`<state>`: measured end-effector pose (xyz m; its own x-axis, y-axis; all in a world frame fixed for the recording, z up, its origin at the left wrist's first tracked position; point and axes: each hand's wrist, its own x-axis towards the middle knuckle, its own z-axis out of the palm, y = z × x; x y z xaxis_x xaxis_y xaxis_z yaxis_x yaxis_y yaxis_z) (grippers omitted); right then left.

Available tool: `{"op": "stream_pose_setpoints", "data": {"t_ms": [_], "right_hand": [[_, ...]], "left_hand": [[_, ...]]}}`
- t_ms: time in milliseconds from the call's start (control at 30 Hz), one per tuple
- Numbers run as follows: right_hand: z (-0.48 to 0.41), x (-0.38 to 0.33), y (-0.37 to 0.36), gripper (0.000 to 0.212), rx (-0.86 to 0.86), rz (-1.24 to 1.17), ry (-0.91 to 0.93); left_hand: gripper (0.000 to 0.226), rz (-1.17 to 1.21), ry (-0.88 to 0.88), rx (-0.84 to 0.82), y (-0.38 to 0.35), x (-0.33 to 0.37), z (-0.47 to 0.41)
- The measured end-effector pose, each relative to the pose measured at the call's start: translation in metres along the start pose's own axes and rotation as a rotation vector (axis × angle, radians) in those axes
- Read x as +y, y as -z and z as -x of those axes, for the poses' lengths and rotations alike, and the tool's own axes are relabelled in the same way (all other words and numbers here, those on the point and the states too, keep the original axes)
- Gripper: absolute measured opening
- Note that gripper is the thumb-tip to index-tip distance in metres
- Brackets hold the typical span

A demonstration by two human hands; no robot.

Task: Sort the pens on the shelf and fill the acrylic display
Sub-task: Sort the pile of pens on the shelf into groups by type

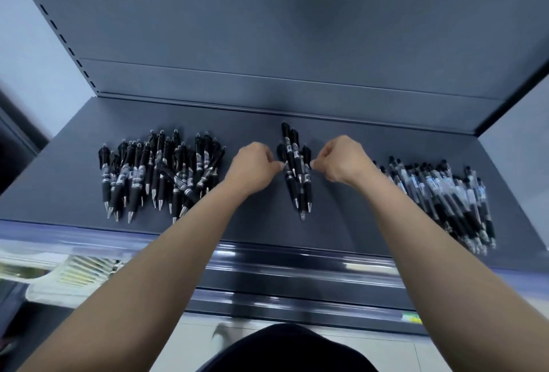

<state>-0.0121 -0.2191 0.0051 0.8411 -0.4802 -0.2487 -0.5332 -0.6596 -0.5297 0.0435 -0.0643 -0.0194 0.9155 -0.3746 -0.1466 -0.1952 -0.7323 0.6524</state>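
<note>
Both my hands pinch a small bunch (295, 169) of black pens at the middle of a grey shelf (356, 139).

My left hand (255, 166) is at the bunch's 9 o'clock, fingers curled, thumb and fingertip nipping its left edge. My right hand (341, 163) is at its 3 o'clock, fingers curled, nipping the right edge. The bunch lies flat, tips toward 6 o'clock and clicker ends toward 12. Farther out at 9 o'clock, apart from my hand, lies a left pile (160, 172) of black pens loosely heaped, tips mostly toward 6. Farther out at 3 o'clock lies a right pile (445, 196) of clear-barrelled pens slanting toward 5. Below the shelf front, at 8 o'clock, sits a blurred white basket (68, 276).
</note>
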Motion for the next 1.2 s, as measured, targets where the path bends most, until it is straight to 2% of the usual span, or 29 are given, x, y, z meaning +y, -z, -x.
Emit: {"op": "stream_pose_setpoints", "data": {"t_ms": [100,167,300,467,633,733,867,967,1033,1200], "right_hand": [[0.000,0.000,-0.004,0.018,-0.103,-0.022,-0.043],[-0.002,0.001,-0.008,0.017,-0.184,-0.213,-0.091],[-0.002,-0.001,-0.012,0.021,-0.274,-0.518,-0.192],[-0.006,-0.003,-0.015,0.022,-0.300,-0.626,-0.234],[-0.011,-0.004,-0.018,0.016,-0.240,-0.644,-0.230],[-0.013,-0.002,-0.017,0.013,-0.241,-0.724,-0.249],[-0.012,0.001,-0.017,0.012,-0.302,-0.800,-0.242],[-0.011,0.003,-0.013,0.013,-0.349,-0.840,-0.217],[-0.011,0.004,-0.009,0.012,-0.355,-0.865,-0.189],[-0.007,0.001,0.006,0.009,-0.301,-0.848,-0.070]], "left_hand": [[0.032,0.196,0.087,0.008,-0.012,0.012,-0.005],[0.038,0.335,0.174,-0.003,-0.016,0.021,-0.009],[0.027,0.400,0.291,-0.067,-0.017,0.032,-0.014],[0.016,0.505,0.392,-0.180,-0.016,0.039,-0.019],[0.023,0.453,0.354,-0.171,-0.019,0.038,-0.022],[0.025,0.504,0.335,-0.167,-0.019,0.036,-0.025],[0.010,0.610,0.344,-0.268,-0.018,0.033,-0.024],[0.018,0.691,0.330,-0.335,-0.017,0.032,-0.025],[0.014,0.764,0.306,-0.371,-0.013,0.033,-0.025],[0.023,0.883,0.235,-0.446,-0.007,0.040,-0.024]]}}
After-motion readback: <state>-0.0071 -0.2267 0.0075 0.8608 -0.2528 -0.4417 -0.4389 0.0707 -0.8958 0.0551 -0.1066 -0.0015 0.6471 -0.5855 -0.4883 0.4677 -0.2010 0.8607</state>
